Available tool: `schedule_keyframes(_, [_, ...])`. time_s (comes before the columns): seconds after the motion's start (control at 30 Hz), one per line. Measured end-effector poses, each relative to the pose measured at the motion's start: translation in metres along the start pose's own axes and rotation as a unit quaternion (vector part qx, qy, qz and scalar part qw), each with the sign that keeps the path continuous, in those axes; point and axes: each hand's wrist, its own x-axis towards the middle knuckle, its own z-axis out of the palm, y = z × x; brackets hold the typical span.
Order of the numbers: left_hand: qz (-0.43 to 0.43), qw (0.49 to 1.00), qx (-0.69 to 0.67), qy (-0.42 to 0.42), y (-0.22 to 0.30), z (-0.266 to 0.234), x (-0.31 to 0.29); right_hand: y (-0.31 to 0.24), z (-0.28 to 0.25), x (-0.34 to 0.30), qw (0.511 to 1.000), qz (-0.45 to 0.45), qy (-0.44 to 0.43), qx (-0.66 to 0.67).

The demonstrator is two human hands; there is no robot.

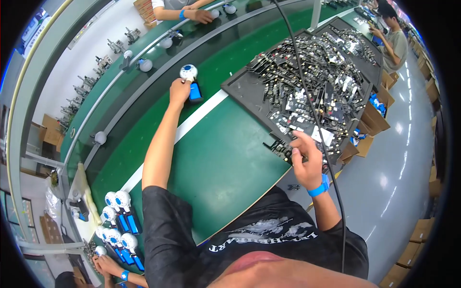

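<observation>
Over the green belt, my left hand (179,92) is closed at the neck of a device with a round white head (188,72). The head has dark blue marks, and the body (195,92) below it is black with a bright blue face. My right hand (307,157), wearing a blue wristband, hovers at the near edge of a black tray (242,89). Its thumb and index finger are apart, and nothing shows between them. Heaped in the tray are many small dark electronic parts (307,81), with a white piece (324,136) among them close to my right hand.
Several similar white-headed devices (123,199) stand at the lower left, near another person's hands (106,265). Across the belt, a co-worker's hand (204,17) touches a white bulb-shaped piece. A black cable (307,86) hangs across the tray. Cardboard boxes (372,120) line the right side.
</observation>
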Motion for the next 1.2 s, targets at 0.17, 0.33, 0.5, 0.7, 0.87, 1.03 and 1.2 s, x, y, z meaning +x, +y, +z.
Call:
schedule_keyframes(0.17, [0.011, 0.975, -0.193, -0.107, -0.001, -0.016, -0.099, 0.02, 0.045, -0.004, 0.958, -0.152, -0.177, -0.165])
schedule_keyframes(0.33, [0.025, 0.993, -0.083, -0.078, -0.001, -0.048, -0.162, 0.007, 0.085, 0.01, 0.912, -0.143, -0.212, -0.322])
schedule_keyframes(0.5, [0.117, 0.972, -0.203, 0.023, -0.01, -0.051, -0.188, 0.003, 0.087, 0.016, 0.901, -0.133, -0.295, -0.287])
schedule_keyframes(0.7, [0.104, 0.924, -0.357, -0.091, -0.013, -0.047, -0.205, 0.011, 0.099, 0.021, 0.923, 0.14, -0.335, 0.124])
schedule_keyframes(0.87, [0.121, 0.9, -0.387, -0.157, -0.008, -0.041, -0.21, 0.031, 0.129, 0.02, 0.925, 0.138, -0.258, 0.244])
schedule_keyframes(1.03, [0.038, 0.898, -0.399, -0.18, 0.02, -0.048, -0.234, 0.03, 0.129, 0.019, 0.923, 0.117, -0.255, 0.262])
schedule_keyframes(1.2, [0.04, 0.909, -0.386, -0.156, 0.023, -0.051, -0.246, 0.025, 0.129, 0.014, 0.943, 0.075, -0.264, 0.19])
